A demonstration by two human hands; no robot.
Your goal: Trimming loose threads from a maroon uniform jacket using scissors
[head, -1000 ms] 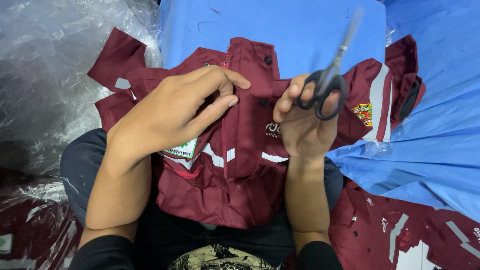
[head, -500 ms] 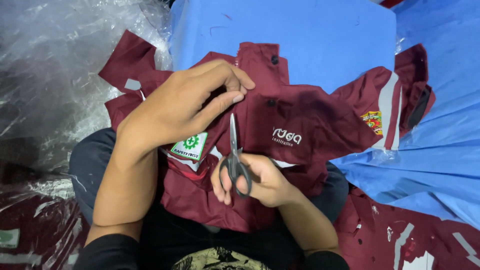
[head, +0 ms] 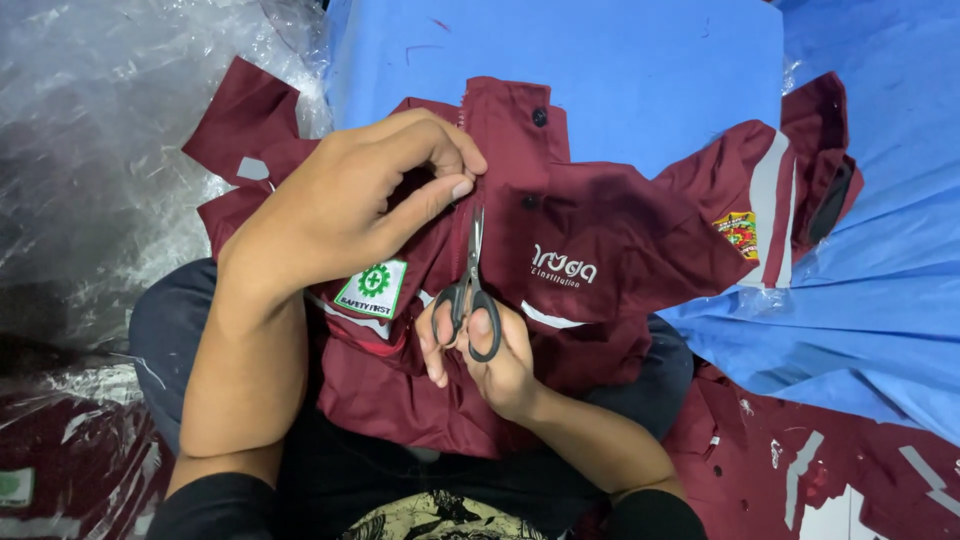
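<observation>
1. A maroon work shirt (head: 560, 260) lies spread over the person's lap in the middle of the frame, front side up, with its buttoned placket running up toward the top centre.
2. The left hand (head: 350, 210) presses down on the shirt at centre left; its thumb and forefinger are closed in a pinch on the placket edge, the other fingers curled.
3. The right hand (head: 480, 350), at lower centre, is closed through the black loops of a small pair of scissors (head: 472, 290). The blades point up the frame, nearly shut, with their tips just below the pinching fingers.
4. Judgement: the trimming at this spot on the placket looks to be in hand; whether a thread is between the blades is too small to tell. No cut threads show on the cloth, so how much of the shirt is already trimmed cannot be read.
5. A green and white badge (head: 372, 288) sits on the chest just below the left hand; a coloured badge (head: 740, 232) shows on the sleeve at right.
6. Blue fabric (head: 620, 70) lies under the shirt at top and right, clear plastic wrap (head: 110, 150) at upper left, and more maroon garments (head: 790, 460) at lower right.
</observation>
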